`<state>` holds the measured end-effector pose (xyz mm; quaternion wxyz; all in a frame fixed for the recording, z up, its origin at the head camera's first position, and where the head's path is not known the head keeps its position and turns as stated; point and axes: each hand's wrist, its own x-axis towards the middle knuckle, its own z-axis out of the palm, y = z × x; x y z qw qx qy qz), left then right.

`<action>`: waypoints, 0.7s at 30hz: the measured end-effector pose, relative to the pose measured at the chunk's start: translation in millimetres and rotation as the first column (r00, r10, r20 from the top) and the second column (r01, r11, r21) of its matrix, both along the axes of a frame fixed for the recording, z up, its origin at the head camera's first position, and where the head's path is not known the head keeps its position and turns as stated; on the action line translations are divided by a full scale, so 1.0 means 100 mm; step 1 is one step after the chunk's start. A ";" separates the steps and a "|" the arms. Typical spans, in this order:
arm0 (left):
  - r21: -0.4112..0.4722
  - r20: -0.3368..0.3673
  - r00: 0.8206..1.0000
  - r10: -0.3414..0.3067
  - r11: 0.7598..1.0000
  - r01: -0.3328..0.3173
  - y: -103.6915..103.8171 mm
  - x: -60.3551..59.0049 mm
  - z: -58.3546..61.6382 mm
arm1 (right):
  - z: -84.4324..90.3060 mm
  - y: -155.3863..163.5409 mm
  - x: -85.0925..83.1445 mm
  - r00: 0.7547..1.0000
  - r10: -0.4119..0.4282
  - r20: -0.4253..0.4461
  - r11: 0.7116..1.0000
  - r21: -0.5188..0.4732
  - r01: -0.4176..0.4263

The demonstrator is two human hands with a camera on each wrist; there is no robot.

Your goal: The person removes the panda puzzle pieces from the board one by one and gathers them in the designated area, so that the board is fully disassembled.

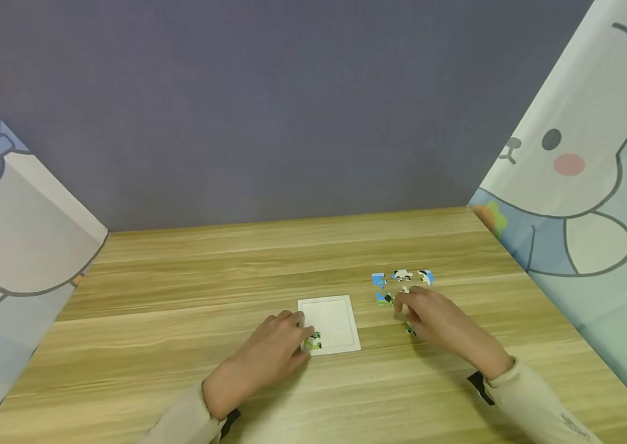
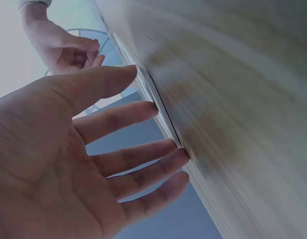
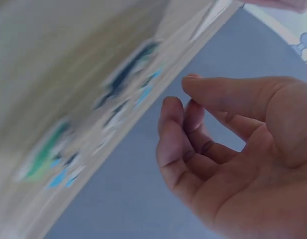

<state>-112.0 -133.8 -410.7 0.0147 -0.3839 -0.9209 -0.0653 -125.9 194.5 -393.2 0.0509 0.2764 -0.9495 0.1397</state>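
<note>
My left hand (image 1: 274, 345) rests at the left edge of a white square puzzle tray (image 1: 341, 324), its fingers fairly straight in the left wrist view. In the tray's near left corner lies a green, white and black puzzle piece (image 1: 314, 341), close beside the fingertips. To the right, my right hand (image 1: 435, 317) hovers over loose puzzle pieces with loosely bent fingers. Nothing shows between its thumb and fingers (image 3: 172, 112) in the right wrist view. A panda-face piece (image 1: 402, 275) lies beyond this hand, and a dark piece (image 1: 410, 330) lies beneath it.
A blue piece (image 1: 378, 279), a blue-and-white piece (image 1: 426, 277) and a blue-green piece (image 1: 384, 299) lie on the wooden table (image 1: 180, 277). A grey panel (image 1: 291, 123) stands at the back. Cartoon-printed walls (image 1: 585, 185) flank both sides.
</note>
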 end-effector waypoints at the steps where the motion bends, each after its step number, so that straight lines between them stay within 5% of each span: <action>1: 0.009 -0.023 1.000 -0.009 1.000 0.009 0.00 -0.02 -0.01 | 0.02 -0.05 -0.01 1.000 0.016 -0.001 1.000 -0.005 -0.016; 10: 0.056 -0.014 0.999 -0.030 0.998 0.031 0.01 0.00 -0.10 | 0.03 -0.62 -0.04 0.975 0.196 0.109 0.980 -0.045 -0.192; 16: 0.052 -0.036 0.999 -0.010 0.999 0.012 -0.01 -0.03 -0.09 | -0.04 -1.01 -0.08 0.929 0.242 0.279 0.970 -0.056 -0.236; 21: 0.038 -0.034 0.999 0.002 0.999 -0.001 -0.02 -0.07 -0.06 | -0.11 -1.22 -0.10 0.921 0.266 0.283 0.963 -0.031 -0.269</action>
